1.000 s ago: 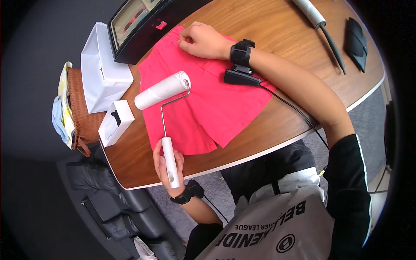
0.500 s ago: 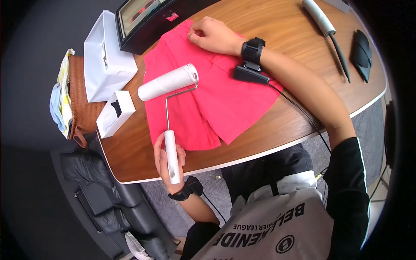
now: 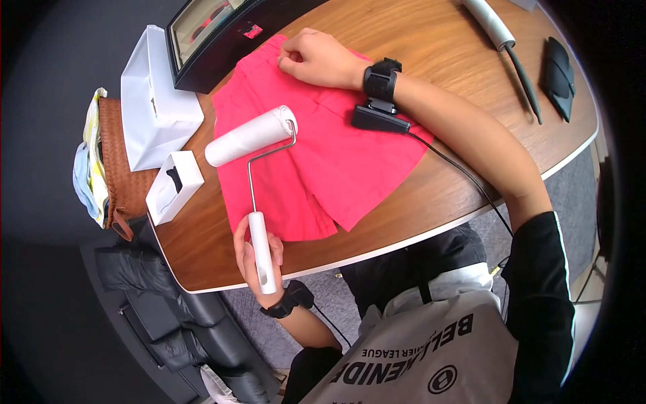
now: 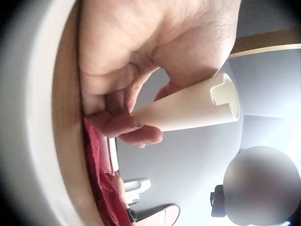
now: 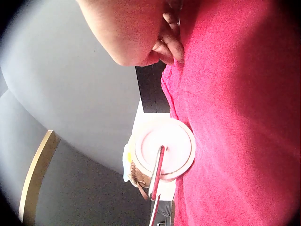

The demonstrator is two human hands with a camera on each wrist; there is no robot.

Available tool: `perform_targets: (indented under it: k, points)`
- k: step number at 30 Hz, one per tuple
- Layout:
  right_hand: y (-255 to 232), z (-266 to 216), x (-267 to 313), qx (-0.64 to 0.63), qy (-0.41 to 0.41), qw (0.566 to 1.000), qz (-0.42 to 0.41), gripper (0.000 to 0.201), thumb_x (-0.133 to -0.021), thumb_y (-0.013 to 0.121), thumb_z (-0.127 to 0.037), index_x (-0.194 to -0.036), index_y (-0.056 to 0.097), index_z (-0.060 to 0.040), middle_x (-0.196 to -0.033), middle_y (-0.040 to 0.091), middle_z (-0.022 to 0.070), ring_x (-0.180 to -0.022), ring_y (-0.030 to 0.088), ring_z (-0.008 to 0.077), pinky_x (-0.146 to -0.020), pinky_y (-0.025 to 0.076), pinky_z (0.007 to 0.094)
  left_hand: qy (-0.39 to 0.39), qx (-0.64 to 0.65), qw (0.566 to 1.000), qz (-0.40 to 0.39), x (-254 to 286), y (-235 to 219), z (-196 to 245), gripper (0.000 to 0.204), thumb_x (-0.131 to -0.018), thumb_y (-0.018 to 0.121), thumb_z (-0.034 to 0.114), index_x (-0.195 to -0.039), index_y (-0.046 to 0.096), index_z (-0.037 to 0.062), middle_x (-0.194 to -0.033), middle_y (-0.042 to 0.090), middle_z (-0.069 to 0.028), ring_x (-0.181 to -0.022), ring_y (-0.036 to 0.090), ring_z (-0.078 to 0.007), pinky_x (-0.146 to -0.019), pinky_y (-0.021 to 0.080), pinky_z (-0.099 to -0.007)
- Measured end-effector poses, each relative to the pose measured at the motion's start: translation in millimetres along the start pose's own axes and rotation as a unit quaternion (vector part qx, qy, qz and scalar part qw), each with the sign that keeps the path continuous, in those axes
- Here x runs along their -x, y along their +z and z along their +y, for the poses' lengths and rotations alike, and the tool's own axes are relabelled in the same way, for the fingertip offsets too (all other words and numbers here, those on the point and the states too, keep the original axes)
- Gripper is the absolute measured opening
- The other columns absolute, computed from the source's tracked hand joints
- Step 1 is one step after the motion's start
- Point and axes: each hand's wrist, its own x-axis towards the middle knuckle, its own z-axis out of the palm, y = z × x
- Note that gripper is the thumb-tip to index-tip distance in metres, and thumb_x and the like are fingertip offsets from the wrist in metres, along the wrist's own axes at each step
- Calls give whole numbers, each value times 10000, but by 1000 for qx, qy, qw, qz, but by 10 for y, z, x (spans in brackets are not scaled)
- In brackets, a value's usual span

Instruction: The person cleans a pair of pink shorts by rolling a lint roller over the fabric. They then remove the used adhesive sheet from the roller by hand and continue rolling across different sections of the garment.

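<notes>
My left hand (image 3: 256, 259) grips the white handle (image 3: 261, 252) of a lint roller near the table's front edge, fingers curled round it in the left wrist view. The white sticky roll (image 3: 249, 137) lies against the left part of a pair of pink shorts (image 3: 350, 175), joined to the handle by a bent metal rod. My right hand (image 3: 317, 59) has its fingers curled at the waistband of the shorts, fingertips (image 5: 171, 47) right at the cloth in the right wrist view. The shorts are spread on the wooden table (image 3: 195, 256).
A white paper bag (image 3: 158, 114), a small white box (image 3: 175, 188) and a brown woven basket (image 3: 128, 175) stand at the left. A dark display case (image 3: 222, 50) is at the back. A second lint roller (image 3: 494, 30) and a black pouch (image 3: 560, 77) lie at the far right.
The head view shifts slightly and back again. Both hands, the lint roller and the shorts keep nearly the same places relative to one another.
</notes>
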Motion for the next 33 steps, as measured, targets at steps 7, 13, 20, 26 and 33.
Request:
perform_targets:
  k: [7,13,20,26,33]
  points:
    - [-41,-22,1,22,30,998,-57,226,-888,598,-216,-891,713,-21,-838,682,166,-825,639,322,-783,517,424,1,-1,1000,-12,-1,-11,-1,544,-1013,499,292,-1435,402,-38,-872,563,-127,-696,501,-140,-546,380,-229]
    - [-43,-31,4,-8,9,1000,-26,272,-857,582,-256,-804,705,-19,-785,684,182,-788,660,363,-759,531,463,8,-35,999,9,-4,-55,-38,590,-1005,487,332,-1435,376,-57,-806,599,-178,-546,500,-164,-497,374,-264]
    - [-204,-271,-45,-24,46,992,-117,263,-914,594,-231,-918,691,13,-803,683,228,-727,664,354,-697,518,401,41,-52,998,-13,78,-143,-76,571,-1016,466,290,-1420,347,-96,-832,620,-233,-518,528,-174,-497,434,-266]
    - [6,-248,-191,-56,104,984,-133,198,-957,550,-112,-888,679,21,-895,716,106,-854,658,186,-820,514,315,-7,-76,997,-15,43,-71,39,574,-1041,434,315,-1419,326,-104,-799,609,-212,-547,510,-153,-502,430,-270]
    - [22,50,-184,-89,64,983,-146,206,-975,528,-91,-953,653,71,-976,707,103,-951,659,172,-908,502,306,-22,-46,998,-38,38,-78,49,729,-958,611,334,-1462,300,-92,-925,634,-212,-630,567,-152,-541,455,-258]
